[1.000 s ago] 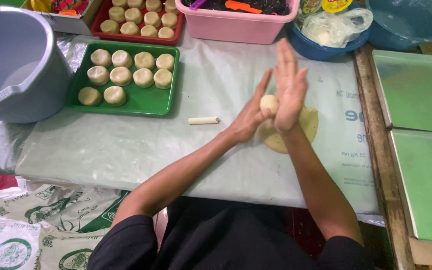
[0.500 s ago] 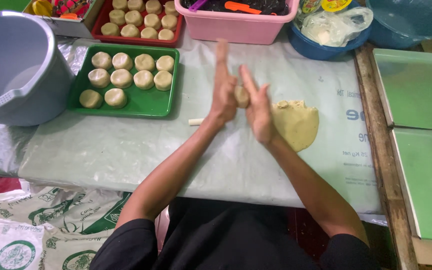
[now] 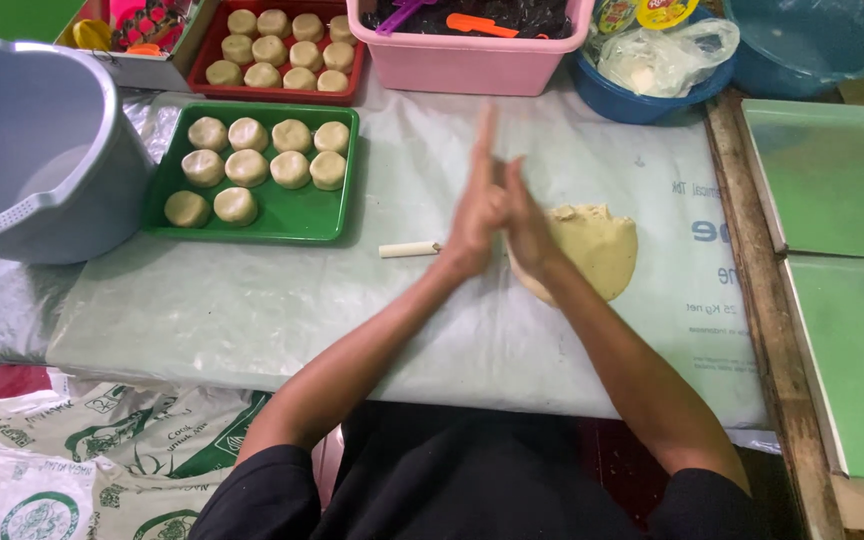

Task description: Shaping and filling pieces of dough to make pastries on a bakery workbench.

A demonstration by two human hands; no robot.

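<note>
My left hand [image 3: 477, 205] and my right hand [image 3: 529, 228] are pressed palm to palm above the table, fingers straight and pointing away from me. The small dough ball seen earlier between them is now hidden by the palms. Just right of my hands, a flat slab of pale yellow dough [image 3: 597, 250] lies on the plastic sheet [image 3: 252, 310]. A short white stick [image 3: 409, 249] rests on the sheet to the left of my left hand.
A green tray [image 3: 282, 215] with several dough rounds sits at the left, a red tray [image 3: 352, 85] of more rounds behind it. A grey bucket [image 3: 22, 160], pink tub [image 3: 467, 65], blue bowl [image 3: 642, 100] and two green-lined trays [image 3: 842, 170] ring the work area.
My hands have slid against each other while rolling the ball. The palms are now closed together and the ball is no longer visible.
</note>
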